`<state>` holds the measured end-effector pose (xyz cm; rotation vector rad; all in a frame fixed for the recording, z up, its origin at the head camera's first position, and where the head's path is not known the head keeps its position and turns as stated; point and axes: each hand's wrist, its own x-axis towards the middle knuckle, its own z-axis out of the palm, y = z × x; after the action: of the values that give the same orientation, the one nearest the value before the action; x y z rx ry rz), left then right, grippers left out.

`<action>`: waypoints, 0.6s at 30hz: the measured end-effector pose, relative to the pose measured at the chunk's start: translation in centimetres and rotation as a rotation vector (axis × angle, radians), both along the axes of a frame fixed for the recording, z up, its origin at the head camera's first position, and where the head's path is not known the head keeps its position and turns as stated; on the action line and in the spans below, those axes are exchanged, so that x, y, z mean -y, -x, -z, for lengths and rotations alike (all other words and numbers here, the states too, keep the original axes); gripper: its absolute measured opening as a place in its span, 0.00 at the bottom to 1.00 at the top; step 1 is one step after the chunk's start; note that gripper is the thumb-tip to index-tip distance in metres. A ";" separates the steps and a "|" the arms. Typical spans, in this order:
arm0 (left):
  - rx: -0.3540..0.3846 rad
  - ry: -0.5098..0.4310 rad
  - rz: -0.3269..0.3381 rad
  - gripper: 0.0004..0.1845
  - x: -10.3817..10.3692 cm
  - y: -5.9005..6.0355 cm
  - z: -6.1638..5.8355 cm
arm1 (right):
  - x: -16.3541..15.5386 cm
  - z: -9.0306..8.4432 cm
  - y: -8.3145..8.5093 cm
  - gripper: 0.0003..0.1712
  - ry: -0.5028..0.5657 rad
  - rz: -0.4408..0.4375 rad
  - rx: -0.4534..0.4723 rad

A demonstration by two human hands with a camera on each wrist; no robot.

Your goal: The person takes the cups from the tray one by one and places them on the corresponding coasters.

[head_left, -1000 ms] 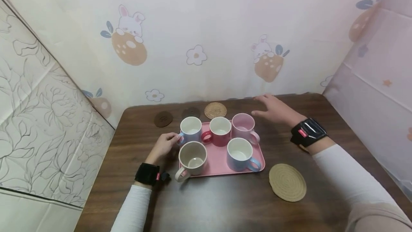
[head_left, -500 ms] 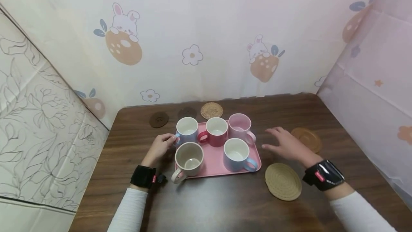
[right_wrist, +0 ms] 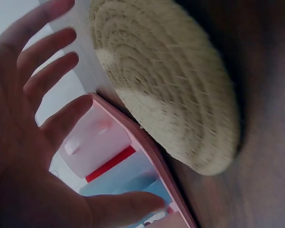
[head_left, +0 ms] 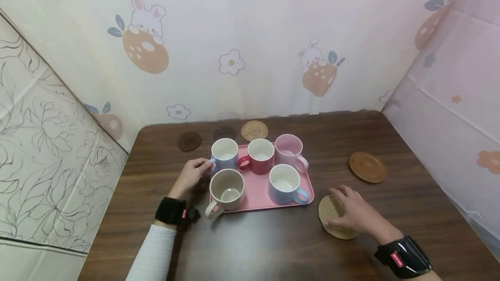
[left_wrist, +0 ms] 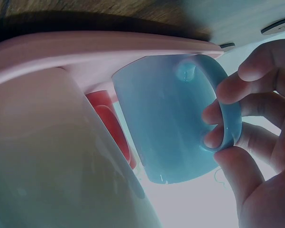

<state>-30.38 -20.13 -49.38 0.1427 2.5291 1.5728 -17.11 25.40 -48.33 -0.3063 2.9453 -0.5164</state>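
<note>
A pink tray (head_left: 258, 203) holds several mugs. My left hand (head_left: 203, 166) pinches the handle of the light blue mug (head_left: 224, 153) at the tray's back left corner. In the left wrist view the fingers (left_wrist: 218, 107) curl round that blue mug's handle (left_wrist: 225, 118), with the thumb below it. My right hand (head_left: 332, 207) is spread open over a round woven coaster (head_left: 335, 229) on the table just right of the tray's front corner. In the right wrist view its fingers (right_wrist: 47, 71) are straight and apart beside the coaster (right_wrist: 170, 95); I cannot tell whether they touch it.
On the tray also stand a beige mug (head_left: 226, 190), a red mug (head_left: 259, 156), a pink mug (head_left: 289, 151) and a second blue mug (head_left: 284, 183). A wooden coaster (head_left: 367, 167) lies at right. Three coasters (head_left: 254, 130) line the back edge. Curtains wall the table.
My right hand drew back from the far side of the table to the near woven coaster, leaving the wooden coaster uncovered at right. The left hand kept its hold on the mug handle.
</note>
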 end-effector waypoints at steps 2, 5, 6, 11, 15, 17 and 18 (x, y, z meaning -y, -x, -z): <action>0.010 0.009 0.000 0.16 0.0 0.1 0.0 | 0.1 0.2 -0.5 0.58 -0.011 0.002 0.027; 0.011 0.016 -0.004 0.16 0.0 0.2 0.0 | 0.3 0.6 -1.1 0.59 -0.017 0.009 0.040; 0.010 0.021 -0.006 0.16 0.0 0.2 -0.1 | 0.4 0.7 -1.2 0.59 -0.017 0.014 0.039; -0.002 0.032 -0.013 0.16 0.0 0.3 -0.2 | 0.5 1.2 -1.4 0.57 -0.032 0.048 0.014; -0.003 0.036 -0.012 0.15 -0.1 0.1 -0.3 | 0.5 1.4 -1.4 0.55 -0.041 0.055 -0.002; -0.002 0.034 -0.011 0.15 -0.1 0.0 -0.3 | 0.5 1.6 -1.4 0.55 -0.048 0.058 0.001; 0.000 0.031 -0.009 0.15 -0.1 0.0 -0.3 | 0.5 1.6 -1.4 0.55 -0.050 0.058 0.000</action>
<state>-30.36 -20.02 -49.06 0.1281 2.5560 1.5362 -15.67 24.88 -49.97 -0.2163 2.9690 -0.4495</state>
